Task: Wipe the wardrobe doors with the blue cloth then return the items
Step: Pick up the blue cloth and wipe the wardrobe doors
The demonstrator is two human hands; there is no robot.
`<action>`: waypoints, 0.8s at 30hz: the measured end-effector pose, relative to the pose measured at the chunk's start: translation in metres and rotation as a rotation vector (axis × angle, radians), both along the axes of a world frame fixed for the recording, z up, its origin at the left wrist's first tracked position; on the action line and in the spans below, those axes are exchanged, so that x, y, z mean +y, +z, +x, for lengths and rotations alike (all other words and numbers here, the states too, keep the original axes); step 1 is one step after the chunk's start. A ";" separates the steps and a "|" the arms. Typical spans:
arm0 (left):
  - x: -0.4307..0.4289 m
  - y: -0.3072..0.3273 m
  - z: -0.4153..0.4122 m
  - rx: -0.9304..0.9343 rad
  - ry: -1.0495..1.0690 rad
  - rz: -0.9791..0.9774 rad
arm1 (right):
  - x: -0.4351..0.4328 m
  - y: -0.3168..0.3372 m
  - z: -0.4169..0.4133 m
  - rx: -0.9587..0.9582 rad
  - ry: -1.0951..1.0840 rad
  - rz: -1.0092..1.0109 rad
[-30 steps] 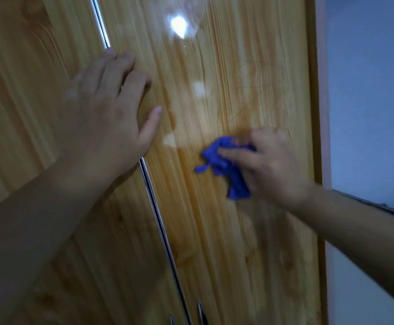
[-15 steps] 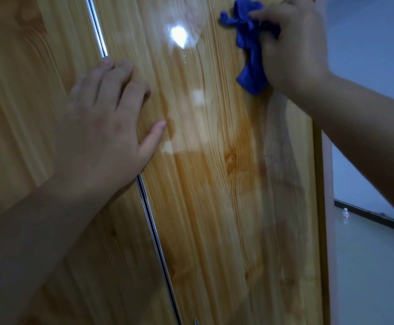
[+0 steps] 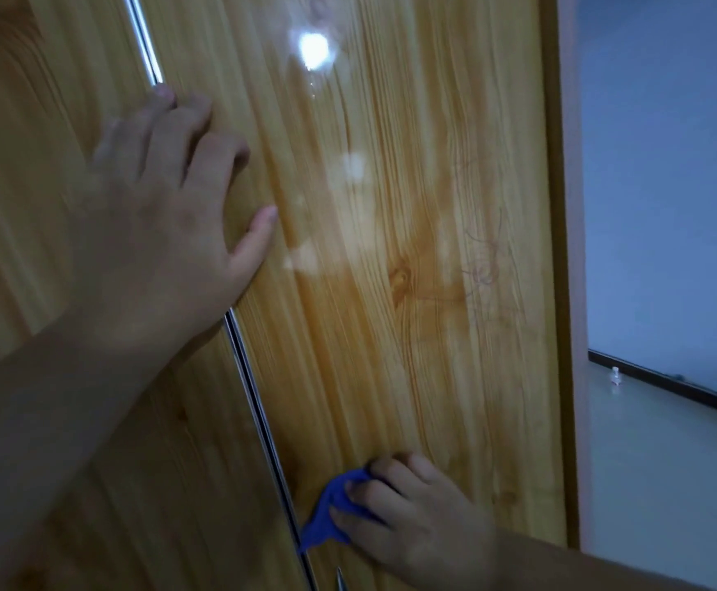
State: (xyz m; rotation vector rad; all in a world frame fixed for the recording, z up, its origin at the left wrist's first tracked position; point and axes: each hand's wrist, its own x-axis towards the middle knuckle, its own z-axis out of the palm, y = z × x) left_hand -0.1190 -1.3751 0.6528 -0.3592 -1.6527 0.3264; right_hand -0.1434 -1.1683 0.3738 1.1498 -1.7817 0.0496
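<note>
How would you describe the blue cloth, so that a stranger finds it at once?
Look at the glossy wooden wardrobe door right of the metal strip. Low on it, the right hand holds a crumpled blue cloth against the wood. It is the only blue thing on the door.

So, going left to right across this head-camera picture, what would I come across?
Left hand pressed flat → blue cloth → right hand gripping it → wardrobe's right edge → wall.
</note>
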 end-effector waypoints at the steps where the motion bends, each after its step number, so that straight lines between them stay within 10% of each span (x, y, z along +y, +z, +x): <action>1: 0.000 0.000 -0.001 0.002 -0.006 -0.002 | 0.005 0.001 -0.002 0.011 0.001 0.013; 17: -0.005 -0.002 -0.015 0.036 -0.068 0.011 | 0.144 0.284 -0.045 0.057 -0.239 -0.635; 24: -0.008 -0.002 -0.021 0.031 -0.096 0.025 | 0.132 0.294 -0.047 0.054 -0.284 -0.794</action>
